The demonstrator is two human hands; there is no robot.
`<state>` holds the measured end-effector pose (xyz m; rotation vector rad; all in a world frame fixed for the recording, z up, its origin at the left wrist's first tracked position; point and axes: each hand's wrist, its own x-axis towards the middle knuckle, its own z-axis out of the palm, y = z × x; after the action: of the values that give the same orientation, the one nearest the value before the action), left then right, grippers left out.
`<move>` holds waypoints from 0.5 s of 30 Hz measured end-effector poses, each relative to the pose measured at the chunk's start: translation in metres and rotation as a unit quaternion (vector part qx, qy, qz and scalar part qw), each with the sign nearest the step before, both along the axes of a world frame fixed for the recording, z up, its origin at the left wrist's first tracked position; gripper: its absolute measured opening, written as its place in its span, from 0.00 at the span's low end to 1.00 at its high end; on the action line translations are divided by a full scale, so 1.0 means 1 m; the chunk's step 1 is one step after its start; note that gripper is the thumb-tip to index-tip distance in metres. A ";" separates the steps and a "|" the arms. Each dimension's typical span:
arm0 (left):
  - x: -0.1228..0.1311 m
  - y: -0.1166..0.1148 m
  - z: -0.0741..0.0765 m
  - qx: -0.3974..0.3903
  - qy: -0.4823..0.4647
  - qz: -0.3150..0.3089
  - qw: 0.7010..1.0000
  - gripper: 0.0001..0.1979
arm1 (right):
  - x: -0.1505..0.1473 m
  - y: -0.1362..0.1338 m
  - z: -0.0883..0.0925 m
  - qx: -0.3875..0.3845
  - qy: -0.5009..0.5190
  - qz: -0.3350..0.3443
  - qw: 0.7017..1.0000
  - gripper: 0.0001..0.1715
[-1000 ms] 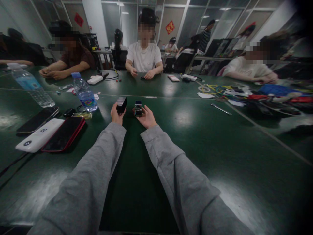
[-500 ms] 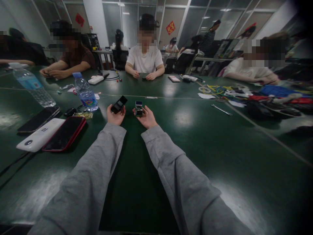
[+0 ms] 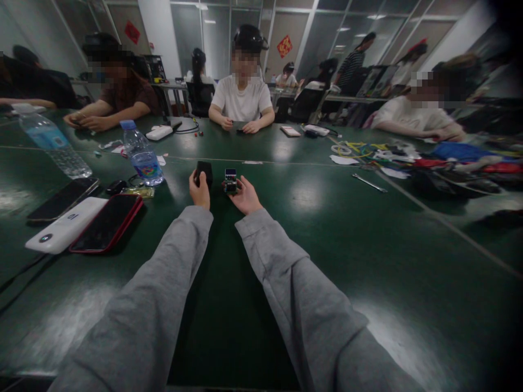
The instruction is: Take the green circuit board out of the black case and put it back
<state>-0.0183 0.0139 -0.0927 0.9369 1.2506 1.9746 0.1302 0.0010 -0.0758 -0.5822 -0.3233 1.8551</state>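
My left hand [image 3: 200,190] is closed on a small black case [image 3: 205,172], its thumb lying over the near side. Just to the right, my right hand [image 3: 247,196] grips a small electronic module [image 3: 231,181] by its lower part. That module carries a little screen at the top and bare circuit parts below. A narrow gap separates the case from the module, and both are held above the green table [image 3: 310,239]. The fingers behind each thing are partly hidden.
To my left are a blue-capped bottle [image 3: 143,155], a taller bottle [image 3: 57,144], a red-cased phone [image 3: 107,222], a white power bank [image 3: 67,224] and a dark phone [image 3: 64,200]. On the right lie a wrench [image 3: 369,183] and piled cables [image 3: 368,149]. A person [image 3: 242,95] sits opposite.
My left hand has turned the black case from tilted and open-faced to upright, moving slightly right and closer to the module. My right hand has barely moved.
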 end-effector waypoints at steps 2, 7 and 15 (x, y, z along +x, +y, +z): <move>0.006 -0.005 0.000 0.027 0.125 0.062 0.990 0.25 | 0.000 -0.001 0.001 0.005 -0.010 0.004 1.000 0.07; 0.018 -0.021 0.009 0.076 0.326 0.075 0.939 0.28 | -0.002 -0.002 0.004 0.001 -0.039 -0.001 0.999 0.09; 0.026 -0.026 0.008 0.132 0.501 0.013 0.855 0.28 | -0.005 0.000 0.003 -0.005 -0.031 -0.004 0.999 0.09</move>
<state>0.0081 -0.0125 -0.0842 2.2783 1.4862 1.6896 0.1247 0.0006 -0.0732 -0.6487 -0.3518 1.8346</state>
